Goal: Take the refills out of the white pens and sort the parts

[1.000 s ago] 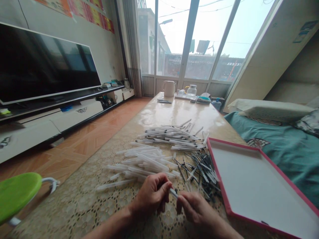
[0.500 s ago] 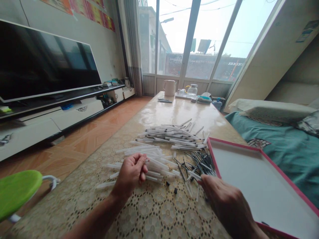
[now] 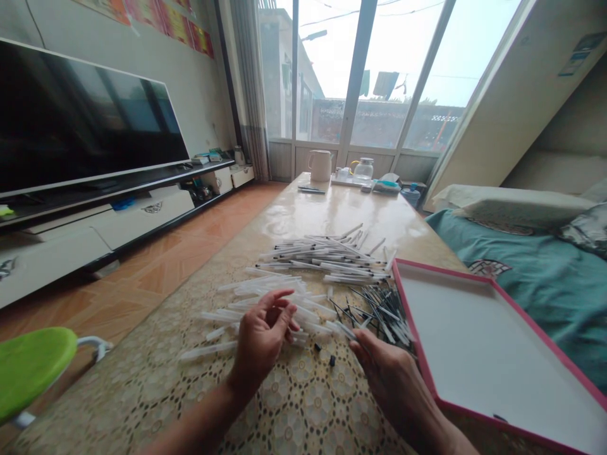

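Note:
My left hand [image 3: 265, 328] hovers over a pile of translucent white pen barrels [image 3: 270, 285], its index finger lifted away from the thumb and the other fingers curled. Nothing shows between finger and thumb. Between the thumb and fingers of my right hand [image 3: 393, 370] is a slim pale pen barrel [image 3: 346, 329], pointing left. Just behind that hand lies a heap of dark pen refills [image 3: 379, 309]. Two small black caps [image 3: 332, 361] rest on the patterned tablecloth [image 3: 303, 404] between my hands. Farther back, pens with dark tips [image 3: 322, 256] form another pile.
A shallow pink-rimmed box lid [image 3: 488, 341] lies to the right, with a small dark piece inside near its front edge. At the table's far end stand a beige jug [image 3: 320, 166], a glass pot [image 3: 363, 169] and a tissue pack [image 3: 386, 185]. A green stool [image 3: 35, 370] is left.
My right hand has moved left, away from the refills, with the pale barrel in it. My left hand has shifted slightly right and its index finger has lifted off the thumb.

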Demonstrator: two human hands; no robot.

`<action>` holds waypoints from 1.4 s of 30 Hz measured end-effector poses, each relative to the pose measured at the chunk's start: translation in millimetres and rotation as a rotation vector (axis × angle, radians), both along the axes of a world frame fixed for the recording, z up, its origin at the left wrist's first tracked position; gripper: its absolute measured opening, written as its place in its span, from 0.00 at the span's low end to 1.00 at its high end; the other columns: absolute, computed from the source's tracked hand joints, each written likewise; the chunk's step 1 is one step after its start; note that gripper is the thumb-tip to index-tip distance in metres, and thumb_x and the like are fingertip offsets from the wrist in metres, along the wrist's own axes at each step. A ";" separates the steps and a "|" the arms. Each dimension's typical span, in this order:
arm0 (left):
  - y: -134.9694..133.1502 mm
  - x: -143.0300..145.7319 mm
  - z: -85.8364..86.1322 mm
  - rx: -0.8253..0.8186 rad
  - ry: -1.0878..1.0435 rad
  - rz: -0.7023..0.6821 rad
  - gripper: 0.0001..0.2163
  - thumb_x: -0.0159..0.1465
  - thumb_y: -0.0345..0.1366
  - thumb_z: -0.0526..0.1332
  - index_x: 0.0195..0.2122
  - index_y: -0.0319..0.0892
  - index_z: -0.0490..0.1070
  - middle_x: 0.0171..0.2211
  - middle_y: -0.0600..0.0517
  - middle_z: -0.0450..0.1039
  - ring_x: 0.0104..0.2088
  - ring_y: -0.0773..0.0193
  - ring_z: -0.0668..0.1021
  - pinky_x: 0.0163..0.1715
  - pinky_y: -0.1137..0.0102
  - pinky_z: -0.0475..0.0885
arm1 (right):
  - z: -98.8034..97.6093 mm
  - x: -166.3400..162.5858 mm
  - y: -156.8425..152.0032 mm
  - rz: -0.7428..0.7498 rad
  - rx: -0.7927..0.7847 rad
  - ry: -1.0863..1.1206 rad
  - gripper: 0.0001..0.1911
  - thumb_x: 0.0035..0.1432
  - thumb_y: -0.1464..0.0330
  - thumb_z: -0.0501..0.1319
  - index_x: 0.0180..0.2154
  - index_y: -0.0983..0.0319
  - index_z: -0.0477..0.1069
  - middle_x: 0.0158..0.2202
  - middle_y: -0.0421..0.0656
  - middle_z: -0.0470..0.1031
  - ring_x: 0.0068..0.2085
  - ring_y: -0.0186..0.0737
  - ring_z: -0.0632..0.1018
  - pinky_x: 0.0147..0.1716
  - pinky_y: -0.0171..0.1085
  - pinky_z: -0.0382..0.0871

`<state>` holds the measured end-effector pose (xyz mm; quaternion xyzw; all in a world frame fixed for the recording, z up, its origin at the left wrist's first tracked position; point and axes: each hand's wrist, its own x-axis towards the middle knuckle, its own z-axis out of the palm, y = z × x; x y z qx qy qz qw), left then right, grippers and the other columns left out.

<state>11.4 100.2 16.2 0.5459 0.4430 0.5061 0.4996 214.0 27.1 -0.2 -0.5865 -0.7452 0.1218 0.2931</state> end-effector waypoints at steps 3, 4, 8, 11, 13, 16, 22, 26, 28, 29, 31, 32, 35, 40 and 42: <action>-14.6 12.1 -5.3 -0.190 -0.096 -0.326 0.13 0.53 0.37 0.65 0.38 0.38 0.70 0.23 0.55 0.70 0.18 0.69 0.73 0.14 0.77 0.68 | -0.2 -11.4 -1.6 0.026 -0.034 -0.014 0.14 0.64 0.65 0.45 0.28 0.60 0.61 0.23 0.39 0.68 0.24 0.34 0.70 0.25 0.30 0.60; -19.0 16.3 -7.9 -0.250 -0.129 -0.425 0.14 0.52 0.37 0.65 0.38 0.38 0.70 0.22 0.55 0.70 0.18 0.69 0.73 0.14 0.77 0.68 | -0.6 -15.0 -2.2 0.041 -0.051 -0.013 0.14 0.64 0.65 0.45 0.28 0.60 0.61 0.24 0.40 0.69 0.24 0.34 0.71 0.25 0.30 0.60; -26.0 25.3 -15.8 -0.345 -0.223 -0.527 0.11 0.52 0.38 0.66 0.32 0.36 0.71 0.18 0.53 0.71 0.17 0.69 0.72 0.14 0.77 0.67 | 1.0 -21.1 -3.6 0.120 -0.099 0.065 0.12 0.64 0.64 0.46 0.32 0.60 0.64 0.28 0.41 0.71 0.28 0.35 0.73 0.29 0.31 0.62; -20.6 22.2 -16.2 -0.338 -0.321 -0.401 0.10 0.53 0.38 0.65 0.30 0.36 0.72 0.20 0.53 0.72 0.18 0.70 0.73 0.16 0.77 0.67 | 4.6 -14.7 -2.8 0.065 -0.155 0.231 0.14 0.63 0.61 0.46 0.33 0.61 0.65 0.24 0.40 0.69 0.26 0.34 0.72 0.26 0.31 0.62; -15.5 17.7 -14.2 -0.341 -0.385 -0.304 0.09 0.52 0.37 0.66 0.30 0.37 0.71 0.21 0.53 0.73 0.20 0.70 0.74 0.17 0.78 0.67 | 4.9 -7.9 -1.6 -0.011 -0.239 0.391 0.19 0.64 0.58 0.43 0.29 0.61 0.63 0.20 0.38 0.66 0.20 0.32 0.69 0.20 0.29 0.60; -10.6 12.0 -10.1 -0.369 -0.436 -0.242 0.09 0.52 0.37 0.67 0.29 0.37 0.71 0.21 0.53 0.74 0.20 0.71 0.74 0.18 0.78 0.67 | 0.7 -0.3 0.2 -0.036 -0.355 0.601 0.22 0.63 0.55 0.43 0.28 0.62 0.63 0.18 0.36 0.63 0.15 0.28 0.62 0.14 0.28 0.55; -9.3 9.0 -7.0 -0.395 -0.448 -0.233 0.10 0.51 0.37 0.67 0.29 0.36 0.70 0.21 0.53 0.74 0.19 0.71 0.74 0.19 0.78 0.67 | -1.4 -0.4 2.0 -0.007 -0.337 0.676 0.21 0.61 0.54 0.46 0.27 0.63 0.63 0.17 0.34 0.60 0.16 0.27 0.61 0.15 0.28 0.53; -7.3 7.1 -10.3 -0.409 -0.445 -0.223 0.10 0.51 0.37 0.67 0.27 0.37 0.69 0.21 0.53 0.74 0.19 0.72 0.74 0.19 0.78 0.68 | 6.7 0.1 1.5 0.014 -0.221 0.505 0.16 0.60 0.58 0.51 0.28 0.62 0.66 0.22 0.38 0.65 0.23 0.32 0.67 0.23 0.30 0.61; -6.5 6.6 -11.0 -0.415 -0.442 -0.220 0.10 0.51 0.37 0.67 0.27 0.37 0.69 0.21 0.53 0.74 0.19 0.72 0.74 0.19 0.79 0.68 | 8.3 1.3 0.8 -0.006 -0.152 0.430 0.12 0.59 0.60 0.54 0.33 0.62 0.68 0.25 0.39 0.68 0.27 0.34 0.69 0.27 0.32 0.62; -6.5 6.7 -10.8 -0.413 -0.441 -0.222 0.10 0.51 0.37 0.67 0.27 0.37 0.69 0.21 0.54 0.74 0.19 0.72 0.74 0.19 0.79 0.67 | 8.0 1.8 0.4 -0.016 -0.148 0.414 0.12 0.58 0.60 0.54 0.35 0.62 0.68 0.26 0.39 0.68 0.27 0.34 0.69 0.27 0.31 0.62; -7.2 7.7 -9.8 -0.407 -0.437 -0.229 0.10 0.50 0.38 0.68 0.27 0.37 0.69 0.20 0.54 0.74 0.19 0.72 0.74 0.18 0.79 0.67 | 5.7 2.5 0.0 -0.025 -0.184 0.421 0.14 0.60 0.59 0.51 0.33 0.62 0.67 0.24 0.38 0.68 0.24 0.33 0.68 0.24 0.30 0.61; -7.8 8.3 -9.1 -0.405 -0.434 -0.232 0.11 0.50 0.38 0.68 0.26 0.37 0.69 0.20 0.54 0.73 0.19 0.71 0.74 0.18 0.79 0.67 | 4.0 2.6 -0.1 -0.028 -0.203 0.431 0.16 0.61 0.59 0.49 0.31 0.62 0.66 0.22 0.38 0.67 0.22 0.32 0.68 0.22 0.30 0.60; -9.4 9.6 -7.7 -0.406 -0.419 -0.230 0.11 0.50 0.38 0.68 0.26 0.37 0.69 0.20 0.54 0.73 0.19 0.71 0.74 0.18 0.79 0.67 | -0.1 2.2 0.2 -0.033 -0.186 0.430 0.20 0.63 0.59 0.45 0.24 0.61 0.63 0.19 0.37 0.65 0.20 0.31 0.66 0.20 0.29 0.59; -9.3 9.8 -6.5 -0.405 -0.401 -0.213 0.11 0.50 0.39 0.68 0.25 0.37 0.69 0.21 0.53 0.74 0.19 0.72 0.73 0.19 0.78 0.68 | -0.7 1.8 1.3 -0.035 -0.170 0.434 0.12 0.60 0.59 0.52 0.33 0.62 0.64 0.24 0.38 0.67 0.24 0.32 0.68 0.22 0.29 0.62; -9.1 10.0 -6.1 -0.405 -0.401 -0.205 0.11 0.49 0.39 0.68 0.25 0.37 0.69 0.20 0.53 0.73 0.19 0.71 0.73 0.19 0.78 0.67 | -0.6 1.9 1.6 -0.033 -0.184 0.446 0.14 0.61 0.59 0.51 0.32 0.62 0.65 0.23 0.38 0.67 0.22 0.32 0.67 0.21 0.29 0.61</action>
